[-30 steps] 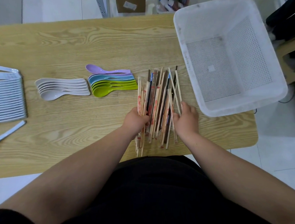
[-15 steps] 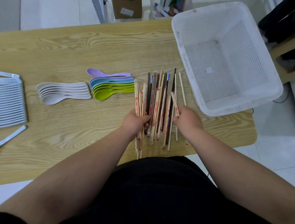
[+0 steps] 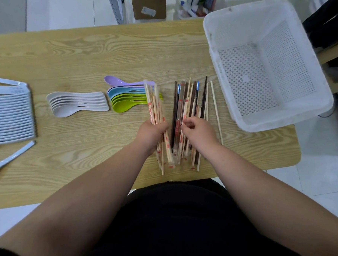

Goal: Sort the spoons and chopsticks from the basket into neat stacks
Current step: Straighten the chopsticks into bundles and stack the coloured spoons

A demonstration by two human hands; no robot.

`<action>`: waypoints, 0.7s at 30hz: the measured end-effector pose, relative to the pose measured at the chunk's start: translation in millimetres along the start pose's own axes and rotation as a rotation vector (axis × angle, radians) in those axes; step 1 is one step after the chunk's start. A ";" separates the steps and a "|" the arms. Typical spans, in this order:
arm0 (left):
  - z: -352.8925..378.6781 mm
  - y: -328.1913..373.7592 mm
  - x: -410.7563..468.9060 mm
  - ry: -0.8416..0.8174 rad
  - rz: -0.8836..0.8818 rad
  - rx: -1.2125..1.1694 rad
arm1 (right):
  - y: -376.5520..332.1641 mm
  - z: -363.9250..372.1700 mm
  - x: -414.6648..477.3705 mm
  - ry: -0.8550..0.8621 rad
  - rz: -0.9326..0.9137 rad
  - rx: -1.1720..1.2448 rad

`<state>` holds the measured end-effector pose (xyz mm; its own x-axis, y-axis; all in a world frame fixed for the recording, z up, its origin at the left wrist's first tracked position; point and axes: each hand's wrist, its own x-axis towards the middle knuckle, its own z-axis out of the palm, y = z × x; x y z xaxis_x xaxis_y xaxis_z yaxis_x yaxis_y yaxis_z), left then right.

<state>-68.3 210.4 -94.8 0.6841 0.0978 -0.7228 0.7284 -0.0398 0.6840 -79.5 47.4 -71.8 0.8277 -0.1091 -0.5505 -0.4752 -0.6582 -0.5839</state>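
Farthest from the white perforated plastic basket [image 3: 276,123], at the left end of the light wooden table [image 3: 90,52], lies a row of pale flat plastic spoons [image 3: 10,111]. One more pale spoon [image 3: 10,159] lies loose beside it. Closer to the basket sit a nested stack of white plastic soup spoons [image 3: 78,103] and, next to it, a stack of purple, blue and green plastic spoons [image 3: 126,99]; both look tidy.

The left hand [image 3: 152,131] is closed round a bundle of pale wooden chopsticks with red-printed wrappers [image 3: 155,106], gripped near mid-length, with its far ends fanning over the coloured handles. Between that bundle and the basket, a loose pile of mixed wooden, dark and blue-tipped chopsticks [image 3: 188,101] lies roughly parallel on the table. The right hand [image 3: 199,133] is on this pile with its fingers curled down; whether they pinch a stick I cannot tell. One bare wooden chopstick [image 3: 216,112] lies apart, nearest the basket, which looks empty.

The sticks seem light, stiff and thin, and the wrapped ones are probably slick, so a loose fist would likely let them slide. A bundle is best held round its middle and tapped end-on against the table to level the tips. A single stick wants a fingertip pinch near one end.
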 end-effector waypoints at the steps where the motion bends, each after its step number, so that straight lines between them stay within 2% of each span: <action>1: -1.8 -0.6 0.8 0.032 -0.002 0.039 | 3.9 0.0 2.0 0.023 -0.009 -0.157; 3: -4.1 -4.8 3.1 0.020 -0.017 0.086 | 11.8 -0.4 3.1 0.014 -0.006 -0.299; 7: -0.4 -11.7 4.1 -0.050 0.043 0.240 | 22.9 -6.1 3.9 0.032 -0.040 -0.434; 14: 9.4 -13.0 10.4 0.000 0.089 0.280 | 7.7 4.5 16.2 0.057 0.055 -0.472; 21: 7.5 -18.9 10.4 -0.022 0.102 0.308 | 11.8 -3.1 17.7 0.087 0.062 -0.455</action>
<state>-74.7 204.7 -115.9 0.7527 0.0566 -0.6559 0.6306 -0.3481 0.6937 -69.5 35.4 -86.5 0.8332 -0.2076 -0.5125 -0.3609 -0.9064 -0.2196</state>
